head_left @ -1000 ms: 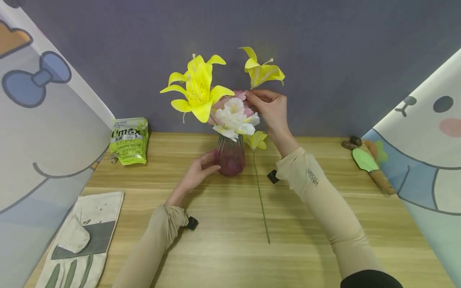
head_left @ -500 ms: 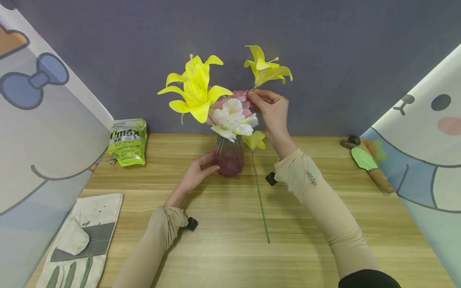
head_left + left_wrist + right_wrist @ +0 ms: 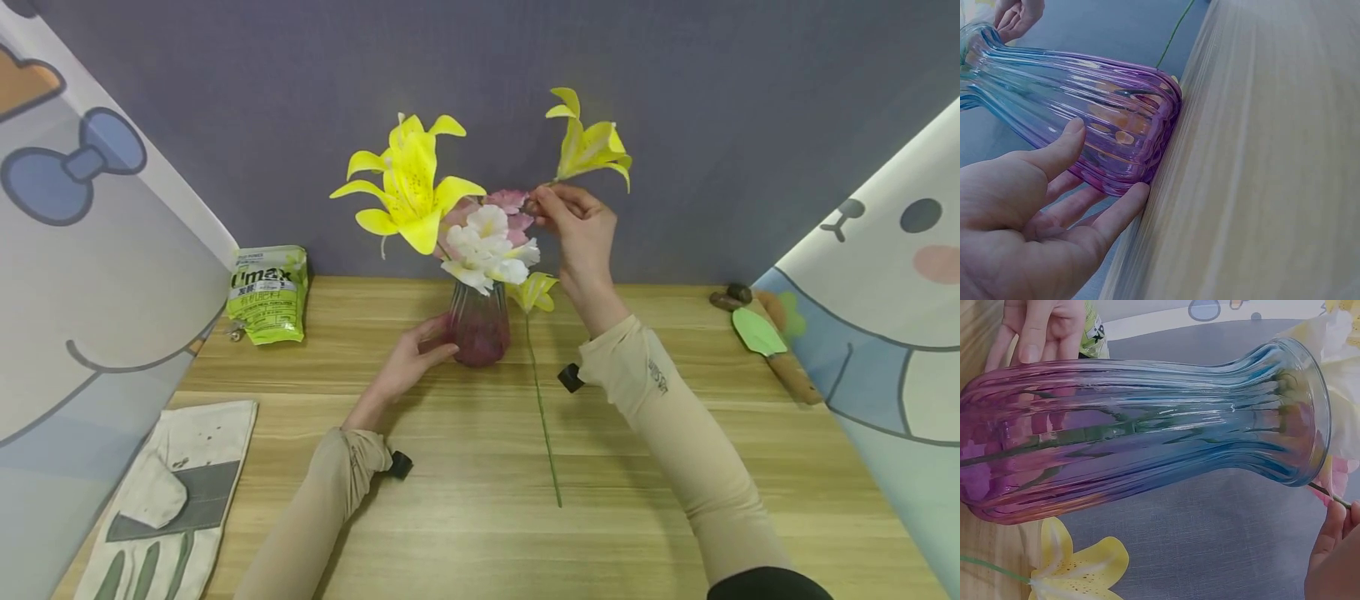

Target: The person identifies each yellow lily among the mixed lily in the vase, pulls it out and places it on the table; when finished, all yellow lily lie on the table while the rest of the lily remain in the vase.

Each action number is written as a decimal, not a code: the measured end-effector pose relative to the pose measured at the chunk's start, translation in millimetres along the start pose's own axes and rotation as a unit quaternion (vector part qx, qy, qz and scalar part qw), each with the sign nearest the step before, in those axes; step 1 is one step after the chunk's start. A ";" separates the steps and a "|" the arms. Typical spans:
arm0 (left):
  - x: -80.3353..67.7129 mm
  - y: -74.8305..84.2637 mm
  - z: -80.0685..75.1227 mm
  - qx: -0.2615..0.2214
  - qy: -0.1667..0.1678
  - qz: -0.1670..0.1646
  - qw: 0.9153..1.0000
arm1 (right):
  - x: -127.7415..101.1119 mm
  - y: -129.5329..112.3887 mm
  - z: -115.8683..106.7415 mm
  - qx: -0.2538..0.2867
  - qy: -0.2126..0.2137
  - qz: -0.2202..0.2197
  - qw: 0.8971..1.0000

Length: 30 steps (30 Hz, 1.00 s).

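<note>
A ribbed glass vase (image 3: 480, 333), purple at its base and bluish at the neck, stands on the wooden table with artificial flowers in it. Two large yellow lilies (image 3: 412, 196), white blossoms (image 3: 487, 246) and pink ones rise from its mouth. My left hand (image 3: 412, 354) holds the base of the vase from the left, thumb and fingers (image 3: 1124, 215) against the glass. To the right of the bouquet, my right hand (image 3: 588, 237) pinches the stem of another yellow lily (image 3: 592, 154) just below its bloom. In the right wrist view that stem (image 3: 1319, 488) reaches to the vase's rim.
One more yellow lily (image 3: 534, 293) lies on the table (image 3: 450, 517) right of the vase, its green stem toward me. A green fertilizer bag (image 3: 268, 296) stands back left, a work glove (image 3: 172, 500) front left. On the right lies a small trowel (image 3: 759, 333).
My right hand has shifted right with the pinched lily, whose bloom now leans farther right. The left hand stays at the base of the vase.
</note>
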State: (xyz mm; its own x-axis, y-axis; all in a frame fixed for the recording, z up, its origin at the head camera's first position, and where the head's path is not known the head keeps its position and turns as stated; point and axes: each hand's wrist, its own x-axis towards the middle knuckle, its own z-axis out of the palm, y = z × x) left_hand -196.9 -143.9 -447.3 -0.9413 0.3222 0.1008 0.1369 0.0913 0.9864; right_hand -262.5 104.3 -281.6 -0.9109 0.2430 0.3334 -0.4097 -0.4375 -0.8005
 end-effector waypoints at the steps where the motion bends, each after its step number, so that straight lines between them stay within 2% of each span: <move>1: -0.1 0.1 0.2 -0.001 0.001 0.000 1.000 | -0.2 0.0 -0.1 0.005 0.000 -0.002 1.000; 7: 0.6 -0.2 1.1 -0.005 -0.001 0.000 1.000 | -0.4 -1.1 -2.2 0.029 0.014 -0.013 0.999; 14: 1.2 -2.0 0.3 -0.007 -0.002 0.002 1.000 | -0.7 -5.6 -4.3 0.034 0.025 -0.041 0.998; 18: 2.1 -3.0 0.3 -0.004 -0.002 0.001 1.000 | -0.5 -9.4 -7.6 0.045 0.030 -0.041 0.998; 23: 2.5 -2.2 0.9 -0.005 -0.001 0.000 1.000 | 2.3 -15.6 -10.6 0.091 0.045 -0.032 0.994; 30: 2.0 -1.0 0.8 -0.014 0.001 -0.004 1.000 | 3.9 -20.9 -13.2 0.102 0.061 -0.039 0.992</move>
State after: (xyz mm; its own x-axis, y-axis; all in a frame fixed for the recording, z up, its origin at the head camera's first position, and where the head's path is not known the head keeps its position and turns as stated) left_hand -198.7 -142.6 -448.2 -0.9430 0.3196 0.0927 0.1203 0.0675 0.9904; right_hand -256.8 125.9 -270.2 -0.8687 0.3805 0.3171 -0.4909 -0.5768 -0.6529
